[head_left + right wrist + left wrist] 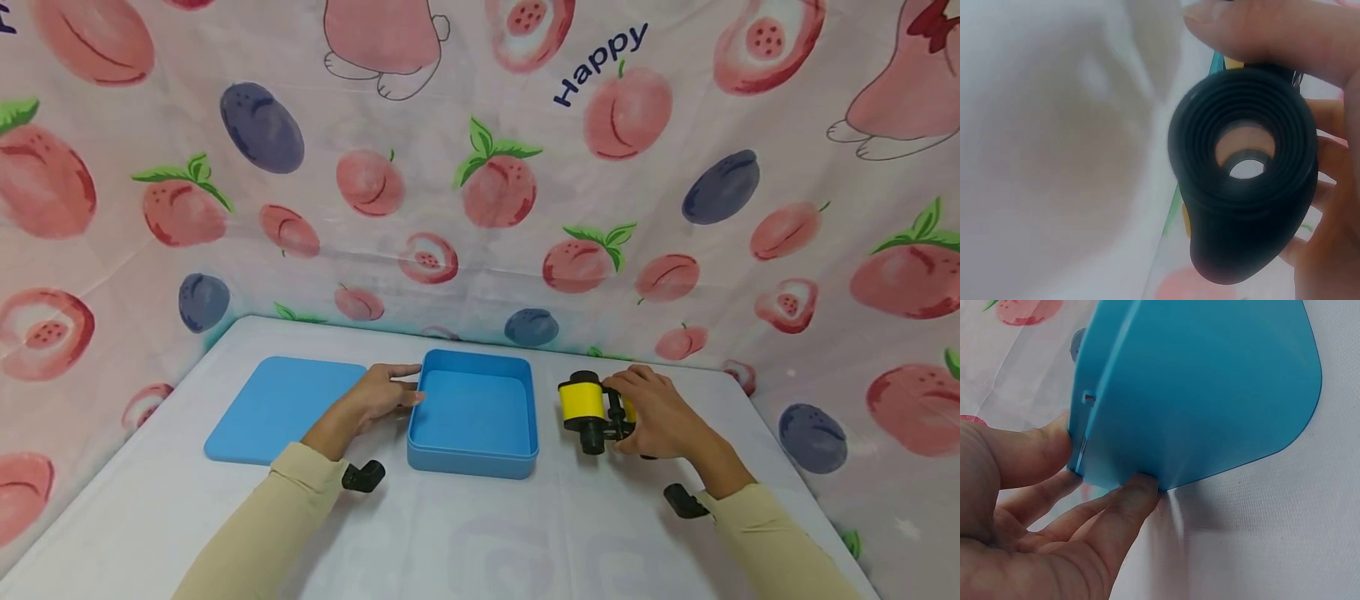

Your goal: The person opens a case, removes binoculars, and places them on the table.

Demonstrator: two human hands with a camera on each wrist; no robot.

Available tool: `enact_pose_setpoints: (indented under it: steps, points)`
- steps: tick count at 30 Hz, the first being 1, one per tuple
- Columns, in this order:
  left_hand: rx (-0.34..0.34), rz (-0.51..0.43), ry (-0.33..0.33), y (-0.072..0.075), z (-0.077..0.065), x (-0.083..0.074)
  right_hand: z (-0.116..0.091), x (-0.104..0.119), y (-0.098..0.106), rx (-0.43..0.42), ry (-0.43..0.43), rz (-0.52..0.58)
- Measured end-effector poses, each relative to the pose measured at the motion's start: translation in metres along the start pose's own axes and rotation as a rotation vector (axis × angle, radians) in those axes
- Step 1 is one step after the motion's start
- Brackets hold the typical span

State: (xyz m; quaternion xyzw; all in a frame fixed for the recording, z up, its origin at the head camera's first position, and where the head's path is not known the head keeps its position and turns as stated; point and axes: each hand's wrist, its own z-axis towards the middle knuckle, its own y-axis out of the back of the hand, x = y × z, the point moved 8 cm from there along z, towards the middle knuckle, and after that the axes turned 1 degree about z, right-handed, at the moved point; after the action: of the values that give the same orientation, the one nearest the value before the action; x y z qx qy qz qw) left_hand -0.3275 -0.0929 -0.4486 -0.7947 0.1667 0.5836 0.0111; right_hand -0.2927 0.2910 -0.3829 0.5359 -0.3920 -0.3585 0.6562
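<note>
A blue rectangular box (471, 417) stands with its open side up and nothing inside. At its left wall is my left hand (382, 396), and the left wrist view shows my thumb at the rim and fingertips at the lower edge of the box wall (1204, 394). To the right of the box, my right hand (652, 408) grips a pair of yellow and black binoculars (583, 404) by the right barrel. Their black eyepiece (1244, 144) fills the middle of the right wrist view, with the thumb above it and the other fingers wrapped along the far side.
A flat blue lid (277, 408) lies left of the box, partly behind my left forearm. All this is on a white-covered table (480, 533), whose back edge meets a fruit-patterned cloth (420, 192). Black wrist mounts (363, 477) hang below both wrists.
</note>
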Motion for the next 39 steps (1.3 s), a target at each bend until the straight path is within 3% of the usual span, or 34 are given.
enact_pose_setpoints:
  steps: [39]
  points:
    - [-0.003,-0.003,-0.012,0.000,0.001,0.001,-0.001,-0.009,-0.015,-0.006,0.021,0.017]
